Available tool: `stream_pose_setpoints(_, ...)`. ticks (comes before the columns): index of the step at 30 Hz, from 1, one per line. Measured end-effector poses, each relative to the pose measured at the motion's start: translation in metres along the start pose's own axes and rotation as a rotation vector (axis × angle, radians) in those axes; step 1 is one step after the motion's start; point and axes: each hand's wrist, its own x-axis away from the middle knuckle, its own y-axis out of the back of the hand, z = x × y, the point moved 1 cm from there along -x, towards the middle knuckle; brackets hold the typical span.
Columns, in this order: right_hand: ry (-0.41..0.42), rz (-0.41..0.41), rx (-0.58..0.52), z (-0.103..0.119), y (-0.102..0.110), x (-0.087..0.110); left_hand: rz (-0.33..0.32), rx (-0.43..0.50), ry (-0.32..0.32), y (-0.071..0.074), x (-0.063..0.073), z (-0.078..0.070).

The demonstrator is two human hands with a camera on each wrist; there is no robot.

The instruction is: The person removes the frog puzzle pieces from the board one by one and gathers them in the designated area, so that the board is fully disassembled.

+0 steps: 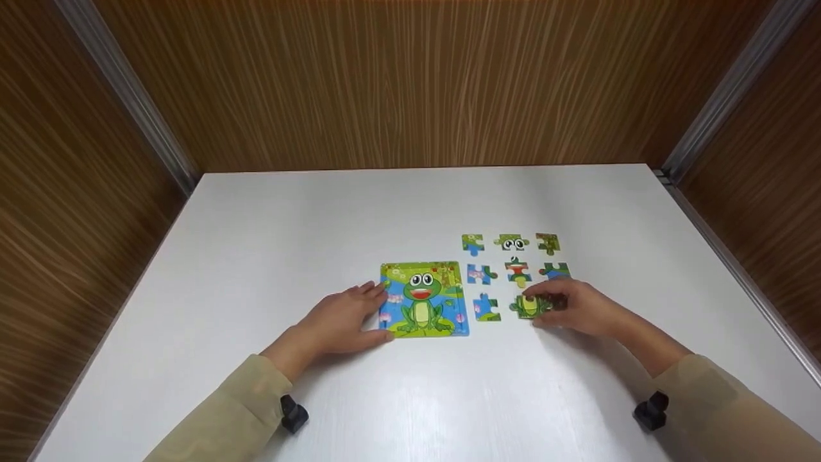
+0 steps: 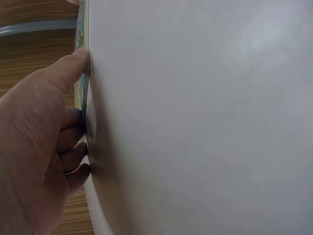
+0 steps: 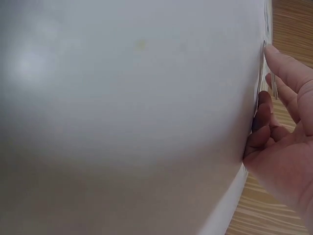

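A square frog picture puzzle board (image 1: 422, 308) lies flat on the white table. My left hand (image 1: 343, 321) rests at its left side, thumb at the near left corner and fingertips along the left edge. In the left wrist view, the left thumb (image 2: 71, 68) lies against the board's edge. To the right, my right hand (image 1: 577, 309) pinches a puzzle piece (image 1: 528, 308) with the frog's green and yellow belly between thumb and index finger. In the right wrist view, a thin piece edge (image 3: 275, 88) shows tilted by the fingers. The hand hides what lies beneath its palm.
Several loose jigsaw pieces lie in rows right of the board, among them an eyes piece (image 1: 512, 244), a red mouth piece (image 1: 518, 272) and a corner piece (image 1: 487, 308). Wood-grain panels (image 1: 410, 83) wall the white table (image 1: 410, 398) at the back and sides.
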Motion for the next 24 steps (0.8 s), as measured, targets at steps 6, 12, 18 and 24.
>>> stream_pose_setpoints(6,0.029,-0.010,0.000,-0.0013,-0.0014,0.0006,-0.006,0.001,-0.015,-0.0016,-0.0004,0.0022)
stream_pose_setpoints(12,0.032,-0.011,0.002,-0.0014,-0.0019,-0.0003,-0.009,0.009,-0.026,-0.0019,-0.0003,0.0029)
stream_pose_setpoints(18,0.027,-0.015,-0.002,0.0001,-0.0017,-0.0004,-0.002,0.005,-0.017,-0.0025,-0.0004,0.0034)
stream_pose_setpoints(24,0.012,-0.021,-0.013,0.0023,0.0005,0.0006,0.001,0.013,-0.007,-0.0019,0.0000,0.0027)
